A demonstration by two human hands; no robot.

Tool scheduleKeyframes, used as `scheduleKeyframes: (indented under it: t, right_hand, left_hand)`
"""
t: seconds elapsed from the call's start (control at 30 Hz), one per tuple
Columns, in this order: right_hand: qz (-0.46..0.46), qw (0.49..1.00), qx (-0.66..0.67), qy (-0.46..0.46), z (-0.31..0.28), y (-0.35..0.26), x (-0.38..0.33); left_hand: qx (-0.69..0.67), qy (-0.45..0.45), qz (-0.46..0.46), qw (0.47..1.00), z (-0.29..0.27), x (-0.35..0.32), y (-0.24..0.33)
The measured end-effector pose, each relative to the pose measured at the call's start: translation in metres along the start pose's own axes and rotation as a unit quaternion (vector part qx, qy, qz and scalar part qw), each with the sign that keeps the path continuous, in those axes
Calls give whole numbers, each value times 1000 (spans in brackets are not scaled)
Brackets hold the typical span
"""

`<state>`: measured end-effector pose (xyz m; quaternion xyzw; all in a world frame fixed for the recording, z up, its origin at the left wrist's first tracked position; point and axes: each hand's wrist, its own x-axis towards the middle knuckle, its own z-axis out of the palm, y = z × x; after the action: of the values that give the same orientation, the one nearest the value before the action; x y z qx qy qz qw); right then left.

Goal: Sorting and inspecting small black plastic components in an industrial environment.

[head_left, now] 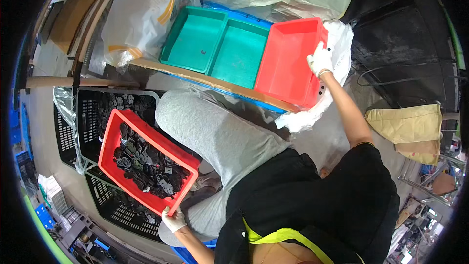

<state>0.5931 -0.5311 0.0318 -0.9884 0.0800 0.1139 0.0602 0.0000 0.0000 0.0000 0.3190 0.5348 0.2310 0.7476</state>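
Observation:
My left hand (174, 220), in a white glove, grips the near corner of a red plastic bin (151, 134) full of small flat black parts (146, 161). That bin sits tilted above black crates, beside my legs. My right hand (321, 60), also gloved in white, has its fingers over the right rim of a second red bin (289, 56) with nothing visible inside. Left of this bin lie two green trays (239, 51), one holding a tiny dark speck. Part of the left hand's grip is hidden under the bin.
Black slatted crates (90, 122) with more black parts stand at my left. A wooden strip (220, 85) edges the bench in front of me. A white plastic bag (141, 14) lies behind the trays, a crumpled white sheet (303, 120) under the right bin, and a yellowish sack (408, 124) at the right.

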Motion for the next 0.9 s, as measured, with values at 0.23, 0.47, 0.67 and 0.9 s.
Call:
scheduleKeyframes:
  t: [0.23,0.47,0.67,0.9]
  right_hand:
    - [28,999,-22,7,10,16,-8]
    - [-6,1000,12,-17,26,48,12]
    - [-192,919,-343,34,85,37,38]
    - [-314,929,-57,188,-21,-97,-22]
  left_hand:
    - [76,55,29,995,29,-23,8]
    - [89,58,21,994,20,-2,6]
    - [-33,72,-2,997,15,-29,21]
    - [-100,44,-41,993,83,-19,12]
